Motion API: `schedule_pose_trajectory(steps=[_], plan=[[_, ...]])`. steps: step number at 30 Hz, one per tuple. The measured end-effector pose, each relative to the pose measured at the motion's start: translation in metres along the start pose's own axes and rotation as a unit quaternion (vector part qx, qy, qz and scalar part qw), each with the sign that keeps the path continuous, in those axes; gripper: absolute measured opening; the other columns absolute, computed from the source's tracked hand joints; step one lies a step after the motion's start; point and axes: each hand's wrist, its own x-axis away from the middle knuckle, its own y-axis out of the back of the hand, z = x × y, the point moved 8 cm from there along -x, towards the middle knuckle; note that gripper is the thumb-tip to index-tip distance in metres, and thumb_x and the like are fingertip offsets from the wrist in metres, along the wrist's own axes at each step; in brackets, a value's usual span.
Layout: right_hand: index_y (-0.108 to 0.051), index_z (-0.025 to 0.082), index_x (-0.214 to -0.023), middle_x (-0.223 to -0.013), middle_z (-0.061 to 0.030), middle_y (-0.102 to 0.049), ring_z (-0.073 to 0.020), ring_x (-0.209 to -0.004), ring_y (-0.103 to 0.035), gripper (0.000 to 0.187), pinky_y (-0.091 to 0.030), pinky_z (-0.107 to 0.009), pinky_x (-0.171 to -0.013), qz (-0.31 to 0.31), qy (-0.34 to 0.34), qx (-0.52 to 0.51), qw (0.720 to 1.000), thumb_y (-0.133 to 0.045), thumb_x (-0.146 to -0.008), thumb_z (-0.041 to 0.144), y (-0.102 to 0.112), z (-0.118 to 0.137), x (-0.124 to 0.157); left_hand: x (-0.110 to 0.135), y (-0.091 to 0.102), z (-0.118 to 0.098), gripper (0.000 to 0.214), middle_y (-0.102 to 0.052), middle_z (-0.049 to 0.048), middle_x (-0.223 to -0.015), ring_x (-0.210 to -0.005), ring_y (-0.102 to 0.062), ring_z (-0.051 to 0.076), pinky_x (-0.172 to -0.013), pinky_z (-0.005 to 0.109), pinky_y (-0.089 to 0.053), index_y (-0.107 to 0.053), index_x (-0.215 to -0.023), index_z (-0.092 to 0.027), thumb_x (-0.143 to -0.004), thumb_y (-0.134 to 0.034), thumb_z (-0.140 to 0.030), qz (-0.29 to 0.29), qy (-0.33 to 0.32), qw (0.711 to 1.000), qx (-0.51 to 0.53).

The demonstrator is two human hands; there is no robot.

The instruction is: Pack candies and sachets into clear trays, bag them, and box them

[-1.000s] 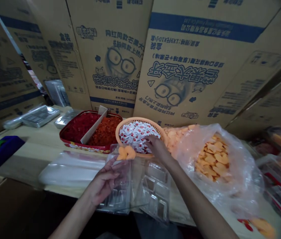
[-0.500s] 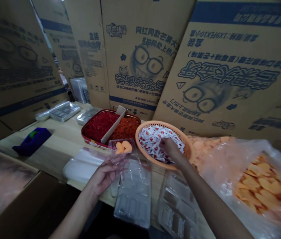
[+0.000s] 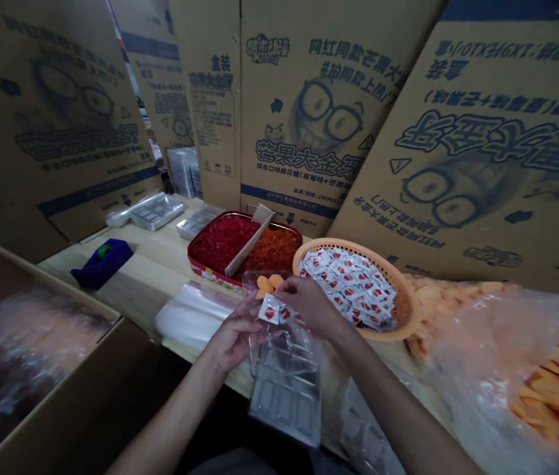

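My left hand (image 3: pixel 234 335) grips the left edge of a clear plastic compartment tray (image 3: pixel 287 389) that hangs over the table's front edge. Orange snack pieces (image 3: pixel 268 283) lie in the tray's far compartment. My right hand (image 3: pixel 309 305) is pinched on a small white and red sachet (image 3: pixel 273 310), held over the tray just beside my left fingers. Directly behind my right hand stands an orange basket (image 3: pixel 401 315) filled with several more such sachets.
A red tin (image 3: pixel 200 265) split by a cardboard divider holds red and orange bits. A clear bag of orange snacks (image 3: pixel 546 382) lies at right, a stack of plastic bags (image 3: pixel 188 316) and a blue tape dispenser (image 3: pixel 102 262) at left. An open carton (image 3: pixel 37 369) stands near left; printed cartons wall the back.
My right hand left the basket with a sachet and came over the tray to my left hand. The view swung to the left.
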Motion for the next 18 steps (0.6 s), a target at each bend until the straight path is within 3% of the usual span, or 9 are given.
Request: schedule_pose_trajectory(steps=[4, 7, 11, 14, 18], plan=[[-0.062, 0.018, -0.062, -0.061, 0.0018, -0.060, -0.0121, -0.058, -0.051, 0.009, -0.035, -0.023, -0.055, 0.022, 0.054, 0.034, 0.998, -0.056, -0.068, 0.018, -0.007, 0.019, -0.001, 0.005, 0.003, 0.001, 0.074, -0.064, 0.0006, -0.097, -0.089, -0.061, 0.018, -0.096, 0.051, -0.039, -0.042, -0.126, -0.027, -0.062, -0.052, 0.008, 0.002, -0.001, 1.000, -0.005], [-0.061, 0.019, -0.063, -0.066, 0.0004, -0.061, -0.0132, -0.063, -0.053, 0.008, -0.036, -0.024, -0.058, -0.025, 0.075, 0.037, 0.996, -0.055, -0.069, 0.019, 0.004, 0.027, 0.001, 0.008, 0.004, 0.000, 0.073, -0.064, 0.0015, -0.098, -0.092, -0.061, 0.018, -0.097, 0.049, -0.038, -0.043, -0.126, -0.026, -0.062, -0.052, 0.008, 0.006, -0.002, 1.000, -0.002], [-0.057, 0.021, -0.065, -0.059, 0.0005, -0.057, -0.0141, -0.054, -0.051, 0.008, -0.037, -0.025, -0.052, -0.103, 0.000, -0.020, 0.994, -0.055, -0.070, 0.027, 0.025, 0.012, 0.005, 0.010, 0.007, -0.006, 0.075, -0.062, 0.0037, -0.109, -0.101, -0.058, 0.021, -0.098, 0.047, -0.038, -0.041, -0.128, -0.026, -0.061, -0.053, 0.006, -0.001, -0.011, 1.000, 0.005], [-0.052, 0.022, -0.066, -0.052, 0.0026, -0.052, -0.0138, -0.045, -0.047, 0.008, -0.036, -0.026, -0.045, -0.109, -0.059, -0.081, 0.989, -0.054, -0.070, 0.030, 0.020, -0.009, 0.010, 0.012, 0.013, -0.008, 0.077, -0.061, 0.0038, -0.112, -0.103, -0.058, 0.022, -0.097, 0.045, -0.038, -0.039, -0.129, -0.027, -0.060, -0.055, 0.005, -0.021, -0.031, 0.999, 0.008], [-0.051, 0.022, -0.063, -0.057, 0.0007, -0.055, -0.0163, -0.054, -0.054, 0.010, -0.043, -0.028, -0.052, -0.141, -0.040, -0.007, 0.989, -0.050, -0.072, 0.026, 0.012, -0.014, 0.027, 0.019, 0.017, -0.008, 0.079, -0.063, 0.0026, -0.106, -0.103, -0.058, 0.022, -0.095, 0.040, -0.041, -0.041, -0.128, -0.029, -0.058, -0.060, 0.003, -0.040, -0.068, 0.997, 0.021]])
